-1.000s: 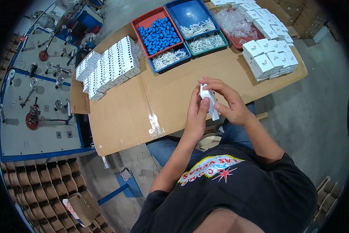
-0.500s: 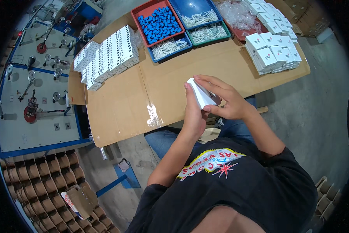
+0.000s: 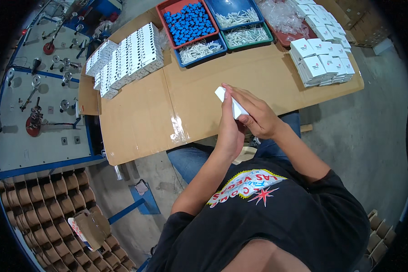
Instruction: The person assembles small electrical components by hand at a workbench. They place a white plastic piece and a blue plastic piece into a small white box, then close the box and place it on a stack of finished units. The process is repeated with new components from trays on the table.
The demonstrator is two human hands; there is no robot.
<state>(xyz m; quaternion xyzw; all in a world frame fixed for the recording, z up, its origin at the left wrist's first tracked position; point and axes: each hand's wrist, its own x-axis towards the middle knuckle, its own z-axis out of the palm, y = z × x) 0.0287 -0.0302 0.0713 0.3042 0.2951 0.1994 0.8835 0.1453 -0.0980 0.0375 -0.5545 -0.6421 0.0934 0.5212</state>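
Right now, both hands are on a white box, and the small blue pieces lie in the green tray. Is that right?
Not quite: the head view shows the small blue pieces in the red tray, not the green tray. The left hand and right hand are indeed on the white box.

The small boxy carton (image 3: 239,109) is plain white on the sides that show. The rectangular plastic tray (image 3: 174,7) of bright blue little blocks (image 3: 190,26) is red. 2 plastic trays (image 3: 226,5) are blue and 1 plastic tray (image 3: 251,46) is green; the thin sticks (image 3: 247,37) are white. The stacked white boxes (image 3: 131,52) have rows of black spots. The flat white boxes (image 3: 316,66) have little red marks. The black cloth shirt (image 3: 304,222) has a white patch (image 3: 245,186) with a yellow edge and a red star (image 3: 260,196).
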